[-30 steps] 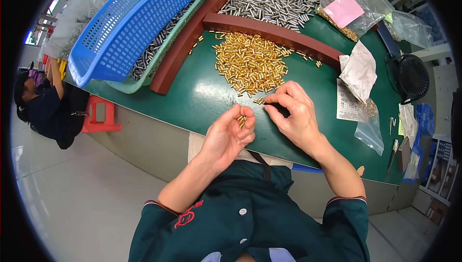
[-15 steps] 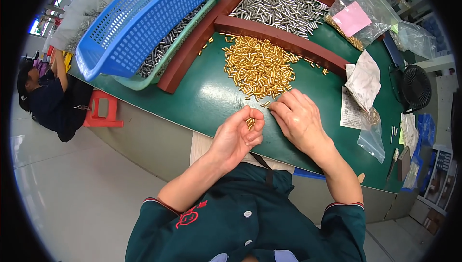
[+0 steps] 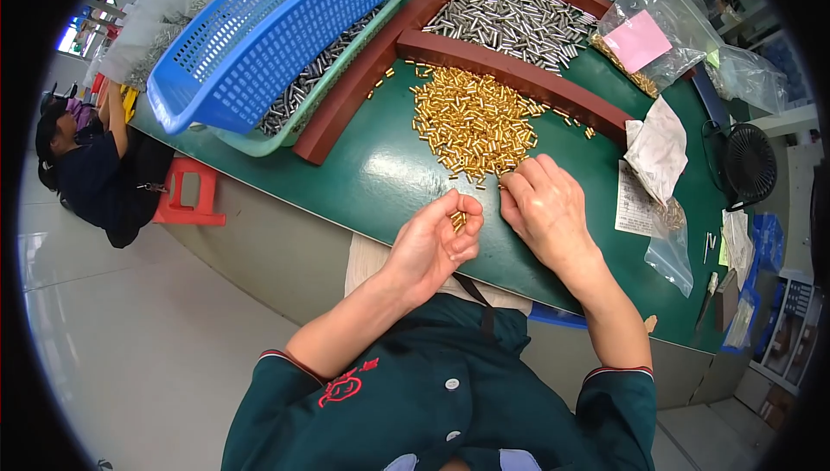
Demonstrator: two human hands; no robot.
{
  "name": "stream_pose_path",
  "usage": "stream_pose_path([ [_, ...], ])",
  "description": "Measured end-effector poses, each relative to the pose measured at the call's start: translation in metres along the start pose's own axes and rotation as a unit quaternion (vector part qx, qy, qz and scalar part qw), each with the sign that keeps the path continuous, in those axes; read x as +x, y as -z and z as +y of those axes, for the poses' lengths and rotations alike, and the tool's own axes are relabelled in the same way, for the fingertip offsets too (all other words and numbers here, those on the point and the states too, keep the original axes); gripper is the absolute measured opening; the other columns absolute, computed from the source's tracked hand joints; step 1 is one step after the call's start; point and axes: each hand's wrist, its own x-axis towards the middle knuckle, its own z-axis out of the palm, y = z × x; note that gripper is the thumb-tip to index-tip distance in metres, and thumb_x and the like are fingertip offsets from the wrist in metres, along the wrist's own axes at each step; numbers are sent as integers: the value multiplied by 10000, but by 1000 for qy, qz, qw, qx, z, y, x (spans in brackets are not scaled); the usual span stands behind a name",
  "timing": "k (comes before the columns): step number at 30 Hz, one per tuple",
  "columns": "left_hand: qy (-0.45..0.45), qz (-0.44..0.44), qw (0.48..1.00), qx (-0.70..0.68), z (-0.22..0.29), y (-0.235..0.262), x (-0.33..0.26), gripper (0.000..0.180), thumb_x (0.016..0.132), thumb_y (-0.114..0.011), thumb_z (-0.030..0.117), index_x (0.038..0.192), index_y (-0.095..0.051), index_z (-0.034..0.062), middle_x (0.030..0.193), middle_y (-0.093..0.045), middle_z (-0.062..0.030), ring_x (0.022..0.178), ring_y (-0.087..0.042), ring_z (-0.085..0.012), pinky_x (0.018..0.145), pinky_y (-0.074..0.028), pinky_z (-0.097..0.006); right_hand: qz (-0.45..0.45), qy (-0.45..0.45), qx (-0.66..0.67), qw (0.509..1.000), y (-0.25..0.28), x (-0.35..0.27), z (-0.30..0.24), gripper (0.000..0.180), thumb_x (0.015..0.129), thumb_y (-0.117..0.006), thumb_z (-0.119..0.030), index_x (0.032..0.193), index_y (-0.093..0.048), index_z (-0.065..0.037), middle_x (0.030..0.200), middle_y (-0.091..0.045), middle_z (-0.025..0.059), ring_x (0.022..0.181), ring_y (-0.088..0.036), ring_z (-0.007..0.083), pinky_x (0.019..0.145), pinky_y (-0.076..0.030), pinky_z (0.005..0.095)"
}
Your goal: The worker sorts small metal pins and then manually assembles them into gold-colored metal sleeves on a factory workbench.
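A heap of small gold-coloured metal cylinders (image 3: 471,121) lies spread on the green tabletop (image 3: 380,173). Short of its near edge, my left hand (image 3: 428,246) is turned palm up, its fingers curled round several of the gold cylinders (image 3: 459,221). My right hand (image 3: 551,216) is palm down at the heap's near right edge, its fingers drawn together and pointing at the pieces. What its fingertips pinch, if anything, is hidden behind them.
Reddish-brown bars (image 3: 510,68) fence off silver metal pins (image 3: 510,22) behind the heap. A blue basket (image 3: 277,47) rests on a green tray (image 3: 298,125) of dark pins at left. Bags, a cloth (image 3: 657,149) and a black fan (image 3: 749,164) stand right. Another person (image 3: 91,168) sits far left.
My right hand has shifted slightly right and up along the heap's edge. My left hand stays curled round its cylinders. The whole view has shifted a little.
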Motion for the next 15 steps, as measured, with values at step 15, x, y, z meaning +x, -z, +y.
stream_pose_path([
  [15, -31, -37, 991, 124, -3, -8, 4, 225, 956, -492, 245, 882, -560, 44, 737, -508, 22, 564, -364, -23, 507, -311, -180, 87, -35, 384, 919, -4, -3, -3, 153, 640, -669, 5, 778, -615, -32, 773, -570, 73, 748, -542, 222, 658, -441, 317],
])
